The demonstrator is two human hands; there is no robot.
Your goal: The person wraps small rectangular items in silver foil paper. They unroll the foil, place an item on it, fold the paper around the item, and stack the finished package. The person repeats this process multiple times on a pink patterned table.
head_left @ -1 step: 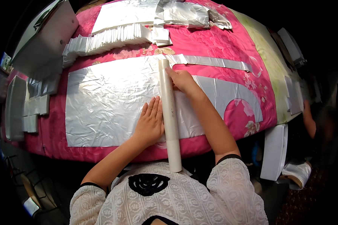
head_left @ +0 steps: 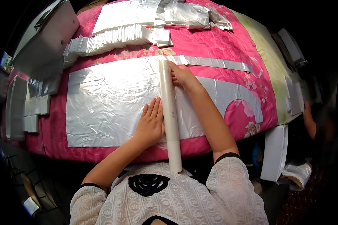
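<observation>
A large silvery-white plastic bag (head_left: 101, 108), creased and spread flat, has its handle strips at the right end. Across it, from the far side toward my chest, lies a long whitish roll (head_left: 170, 112). My left hand (head_left: 150, 122) rests flat on the bag, its fingers stretched out and close together, the fingertips beside the roll's left side. Near the roll's far end, my right hand (head_left: 180, 75) has its fingers curled against the right side, with the thumb uppermost. Its lower fingers are partly hidden.
A pink flowered cloth (head_left: 221, 41) covers the table. Beyond the bag stands a row of folded white packets (head_left: 112, 40), with another silvery bag (head_left: 127, 15) behind. White boxes (head_left: 45, 41) stand at left. Another person's arm (head_left: 309, 120) shows at far right.
My right hand has shifted slightly at the roll's far end; its thumb has moved toward the roll's right edge. The left hand and the bag look the same.
</observation>
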